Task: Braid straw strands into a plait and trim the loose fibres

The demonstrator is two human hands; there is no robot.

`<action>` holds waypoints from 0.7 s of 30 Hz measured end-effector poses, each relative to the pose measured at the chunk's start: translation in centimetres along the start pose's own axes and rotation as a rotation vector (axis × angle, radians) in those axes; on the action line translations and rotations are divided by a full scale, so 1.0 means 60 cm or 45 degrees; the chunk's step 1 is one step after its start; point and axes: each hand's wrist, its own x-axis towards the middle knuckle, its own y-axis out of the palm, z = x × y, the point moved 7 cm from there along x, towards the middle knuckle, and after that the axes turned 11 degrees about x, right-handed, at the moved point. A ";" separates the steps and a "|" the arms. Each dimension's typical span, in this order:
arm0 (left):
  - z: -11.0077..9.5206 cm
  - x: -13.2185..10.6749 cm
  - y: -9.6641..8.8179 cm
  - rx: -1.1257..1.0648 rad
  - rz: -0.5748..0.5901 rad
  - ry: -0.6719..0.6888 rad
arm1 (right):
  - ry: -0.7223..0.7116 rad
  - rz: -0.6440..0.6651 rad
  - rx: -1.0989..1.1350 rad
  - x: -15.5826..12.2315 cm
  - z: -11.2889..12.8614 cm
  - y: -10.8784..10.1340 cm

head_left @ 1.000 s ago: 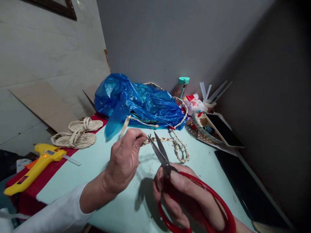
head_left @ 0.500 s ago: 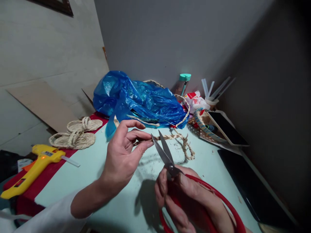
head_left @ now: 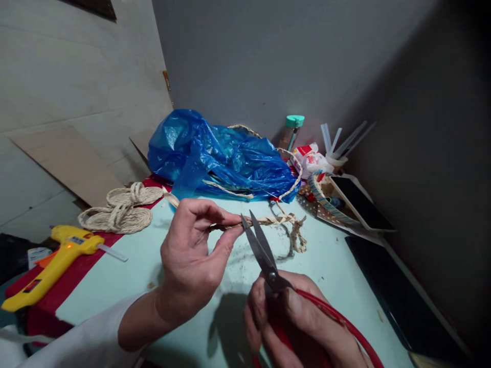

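Between thumb and fingers, my left hand (head_left: pixel 197 250) pinches a braided straw cord (head_left: pixel 274 220), which runs rightward to a frayed, looped end above the table. My right hand (head_left: pixel 299 317) is closed around red-handled scissors (head_left: pixel 268 255). Their blades are parted a little, and the tips reach the cord right beside my left fingertips. Whether the blades straddle the cord or only lie in front of it I cannot tell. A pale strip (head_left: pixel 171 197) sticks out behind my left hand.
A blue plastic bag (head_left: pixel 230 158) lies at the back. On the left are woven straw slippers (head_left: pixel 118 217) and a yellow glue gun (head_left: pixel 57 260) with a glue stick at its nozzle. To the right sit a basket (head_left: pixel 320 197), a tablet-like panel (head_left: pixel 360 202) and a dark flat panel (head_left: pixel 395 291).
My left fingers have closed further onto the cord, with the index finger now flatter along it. The scissors blades have come slightly closer together. The view has shifted a little.
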 end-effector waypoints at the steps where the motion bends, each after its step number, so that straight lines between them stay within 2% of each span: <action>1: 0.001 0.000 0.000 -0.013 0.002 -0.009 | -0.025 -0.011 -0.012 0.000 -0.002 -0.002; 5: 0.004 0.001 -0.003 -0.056 -0.015 0.018 | -0.125 -0.065 -0.033 -0.002 -0.003 -0.012; 8: -0.001 0.003 -0.003 -0.086 -0.028 0.091 | -0.096 -0.071 -0.030 -0.004 -0.002 -0.013; 12: 0.000 0.006 -0.002 -0.132 -0.012 0.084 | -0.077 -0.021 -0.053 0.000 -0.002 -0.008; 16: 0.004 0.008 0.000 -0.128 0.021 0.052 | -0.182 -0.056 -0.030 0.009 -0.006 -0.015; 19: 0.010 0.008 0.003 -0.134 0.077 -0.009 | -0.157 -0.066 -0.049 0.012 -0.009 -0.017; 21: 0.016 0.007 0.007 -0.119 0.147 -0.079 | -0.174 -0.057 -0.062 0.012 0.004 -0.016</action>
